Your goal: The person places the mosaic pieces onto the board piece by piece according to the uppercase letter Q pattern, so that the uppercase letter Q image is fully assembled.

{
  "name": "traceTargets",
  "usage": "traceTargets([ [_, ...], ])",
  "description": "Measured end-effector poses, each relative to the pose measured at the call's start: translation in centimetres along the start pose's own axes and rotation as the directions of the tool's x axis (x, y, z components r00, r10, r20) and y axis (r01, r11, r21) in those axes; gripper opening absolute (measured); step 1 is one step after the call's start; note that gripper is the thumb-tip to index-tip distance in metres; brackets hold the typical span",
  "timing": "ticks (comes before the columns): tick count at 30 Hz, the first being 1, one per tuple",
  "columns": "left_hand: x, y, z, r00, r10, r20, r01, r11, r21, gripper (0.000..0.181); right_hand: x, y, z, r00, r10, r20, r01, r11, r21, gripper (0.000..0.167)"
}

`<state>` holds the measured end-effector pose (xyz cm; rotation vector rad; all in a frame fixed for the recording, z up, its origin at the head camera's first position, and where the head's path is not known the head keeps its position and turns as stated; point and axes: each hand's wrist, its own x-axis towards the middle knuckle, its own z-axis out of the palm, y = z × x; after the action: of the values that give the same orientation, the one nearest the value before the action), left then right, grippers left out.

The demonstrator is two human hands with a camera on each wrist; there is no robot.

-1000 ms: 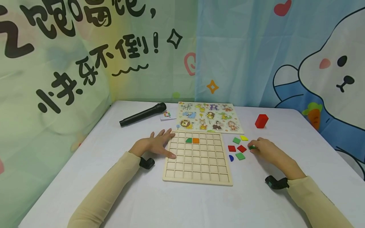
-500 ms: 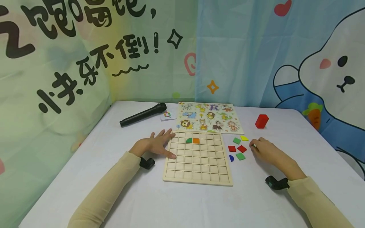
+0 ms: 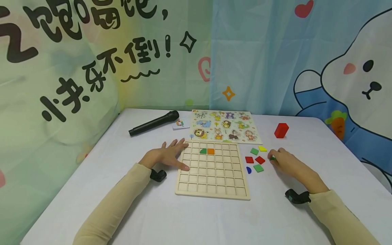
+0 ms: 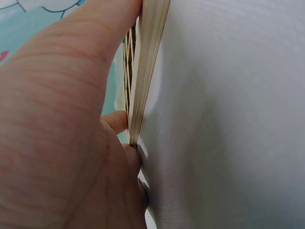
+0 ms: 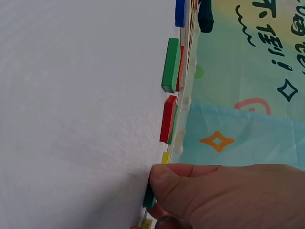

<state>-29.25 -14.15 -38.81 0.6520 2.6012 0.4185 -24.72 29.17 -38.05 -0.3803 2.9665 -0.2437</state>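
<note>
A wooden grid board (image 3: 215, 196) lies flat on the white table. My left hand (image 3: 166, 157) rests on its left edge, fingers spread, thumb on the near part of that edge. Two pieces sit in the grid's upper cells: a green quarter-round piece (image 3: 203, 151) and an orange square (image 3: 210, 151). To the right of the loose pieces, my right hand (image 3: 287, 162) pinches a small green piece (image 5: 149, 196) between thumb and fingers, low at the tabletop. The hand covers most of this piece, so its outline cannot be told.
Loose pieces lie between board and right hand: red ones (image 3: 260, 160), green ones (image 3: 258, 168), a yellow one (image 3: 262, 148) and a blue half-round (image 3: 248, 170). Behind are an animal puzzle board (image 3: 226, 124), a black microphone (image 3: 154, 123), a card (image 3: 180, 124) and a red block (image 3: 281, 130).
My right fingers have shifted slightly to the right around the green piece, which shows less than a second ago. My left hand and the board have stayed in place.
</note>
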Motion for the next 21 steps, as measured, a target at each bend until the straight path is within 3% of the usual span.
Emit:
traceTargets([
  [8,0.11,0.00,0.08,1.000,-0.004,0.002,0.004,1.000,0.011,0.112,-0.08,-0.32,-0.33,0.996,-0.054,-0.068,0.053,0.999,-0.014,0.013],
  [21,0.00,0.07,0.01,1.000,0.000,0.004,0.000,1.000,0.005,0.112,-0.35,-0.23,-0.62,0.998,-0.043,-0.052,0.042,0.999,-0.011,0.019],
])
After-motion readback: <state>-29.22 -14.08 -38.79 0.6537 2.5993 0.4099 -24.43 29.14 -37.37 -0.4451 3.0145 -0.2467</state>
